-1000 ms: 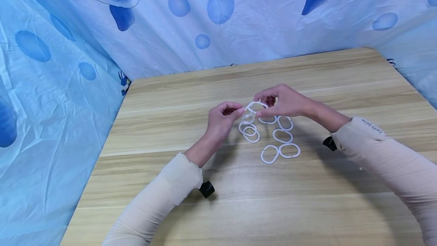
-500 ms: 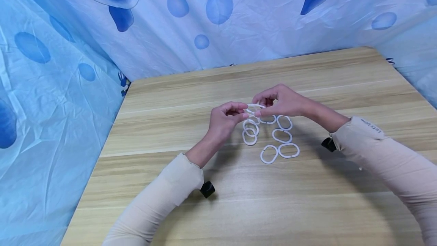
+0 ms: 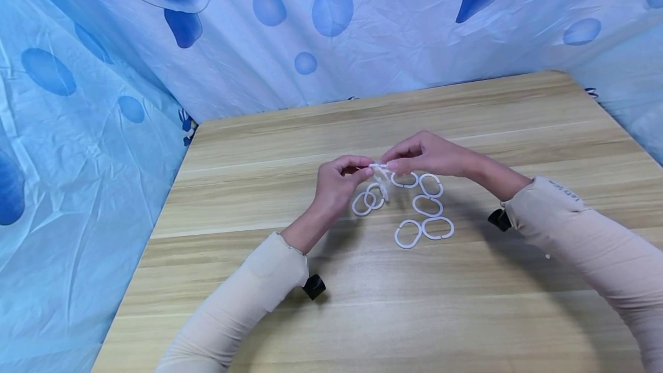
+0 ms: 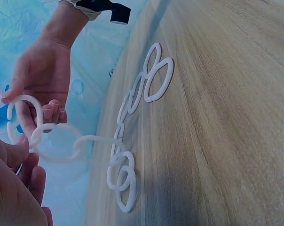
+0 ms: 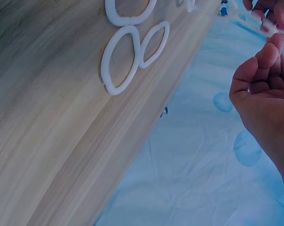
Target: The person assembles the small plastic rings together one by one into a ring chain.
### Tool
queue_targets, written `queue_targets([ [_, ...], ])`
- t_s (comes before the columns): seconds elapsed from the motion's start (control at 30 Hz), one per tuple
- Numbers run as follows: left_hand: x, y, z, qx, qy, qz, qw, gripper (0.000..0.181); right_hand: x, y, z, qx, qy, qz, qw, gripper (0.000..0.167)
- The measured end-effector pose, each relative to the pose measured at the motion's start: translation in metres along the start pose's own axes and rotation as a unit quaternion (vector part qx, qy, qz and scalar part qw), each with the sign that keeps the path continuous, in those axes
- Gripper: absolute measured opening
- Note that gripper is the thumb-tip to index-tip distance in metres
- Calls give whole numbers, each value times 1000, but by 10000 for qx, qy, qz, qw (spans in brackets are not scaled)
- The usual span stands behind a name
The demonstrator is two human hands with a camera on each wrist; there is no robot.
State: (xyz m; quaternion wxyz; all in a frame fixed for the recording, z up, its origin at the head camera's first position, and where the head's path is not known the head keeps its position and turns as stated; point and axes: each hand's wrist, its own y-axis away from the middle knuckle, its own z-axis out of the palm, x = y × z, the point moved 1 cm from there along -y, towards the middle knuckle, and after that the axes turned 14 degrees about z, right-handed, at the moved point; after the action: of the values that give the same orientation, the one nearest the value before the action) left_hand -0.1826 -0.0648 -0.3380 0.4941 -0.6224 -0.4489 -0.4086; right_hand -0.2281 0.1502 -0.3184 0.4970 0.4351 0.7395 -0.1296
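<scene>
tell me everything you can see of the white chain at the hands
The white chain is made of smooth oval links, apparently plastic. Its top link, which shows a small gap, is held between the fingertips of the left hand and right hand. From there it slopes down, partly blurred, to two overlapping links that seem to rest on the wooden table.

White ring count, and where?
10 visible. Five on the table: a near pair, a single ring behind it, two farther back. Five in a chain: one between the left hand and right hand, two blurred mid-chain, two at the lower end. Hands or blur may hide more.
</scene>
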Motion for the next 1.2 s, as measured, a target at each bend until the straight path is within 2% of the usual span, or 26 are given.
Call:
queue_targets([
  [0.1, 1, 0, 0, 48, -30, -79, 10000, 11, 2, 2, -5, 189, 2, 86, 9998, 29],
  [0.2, 1, -1, -1, 75, -23, -167, 9998, 12, 7, 5, -11, 600, 188, 154, 9979, 28],
  [0.3, 2, 0, -1, 138, 31, -278, 9995, 13, 14, 7, -16, 1068, 466, 225, 9929, 26],
  [0.4, 2, 0, -1, 168, 125, -350, 9992, 13, 24, 8, -18, 1362, 784, 150, 9875, 26],
  [0.57, 1, 0, -1, 143, 207, -377, 9990, 14, 39, 11, -20, 1326, 1198, -133, 9838, 30],
  [0.73, 0, 0, 0, 179, 227, -401, 9988, 13, 53, 15, -20, 1065, 1780, -228, 9780, 46],
  [0.93, -1, 0, 0, 177, 277, -392, 9987, 14, 67, 20, -18, 931, 2433, -583, 9637, 58],
  [1.2, 1, 1, 0, 166, 251, -424, 9986, 14, 75, 24, -11, 1081, 3148, -608, 9410, 63],
])
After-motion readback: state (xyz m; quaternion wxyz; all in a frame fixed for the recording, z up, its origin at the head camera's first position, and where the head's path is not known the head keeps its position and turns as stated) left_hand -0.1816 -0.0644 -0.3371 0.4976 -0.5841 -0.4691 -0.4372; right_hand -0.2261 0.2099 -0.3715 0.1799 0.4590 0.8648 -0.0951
